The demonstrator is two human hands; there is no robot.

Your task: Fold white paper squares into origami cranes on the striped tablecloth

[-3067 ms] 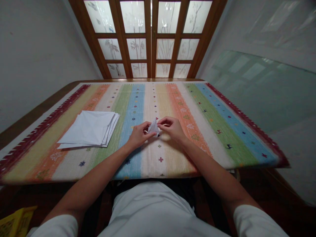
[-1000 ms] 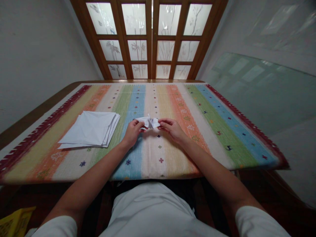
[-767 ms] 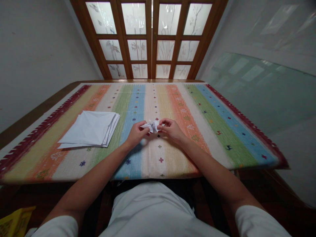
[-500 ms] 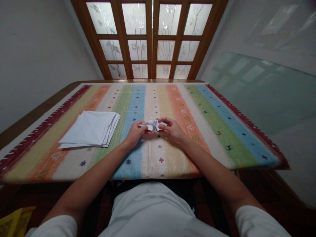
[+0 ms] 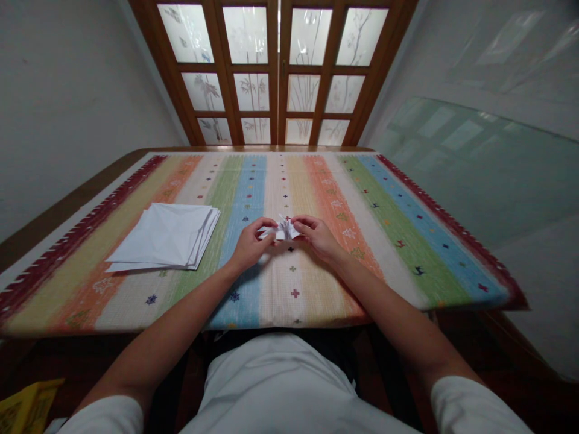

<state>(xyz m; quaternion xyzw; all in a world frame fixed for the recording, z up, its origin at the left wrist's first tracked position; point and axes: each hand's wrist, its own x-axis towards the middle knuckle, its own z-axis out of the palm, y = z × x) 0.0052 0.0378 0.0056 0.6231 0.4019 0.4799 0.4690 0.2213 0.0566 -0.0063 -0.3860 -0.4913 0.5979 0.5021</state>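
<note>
A small white folded-paper piece, which looks like an origami paper crane (image 5: 286,230), is held just above the striped tablecloth (image 5: 294,274). It has a flap spread to each side and thin points rising in the middle. My left hand (image 5: 253,242) is closed on its left flap, thumb in front and index finger curled over. On the opposite side, my right hand (image 5: 320,236) pinches the right flap between thumb and fingers. My fingers cover parts of both flaps.
To the left lies a loose stack of white paper sheets (image 5: 165,235). A glass panel (image 5: 474,163) leans at the right wall, and wooden doors (image 5: 278,72) stand beyond the table. Something yellow (image 5: 29,407) is at the lower left.
My left thumb and fingers have shifted along the left flap and the index finger is more arched. The right flap now shows less, and my right hand has barely moved.
</note>
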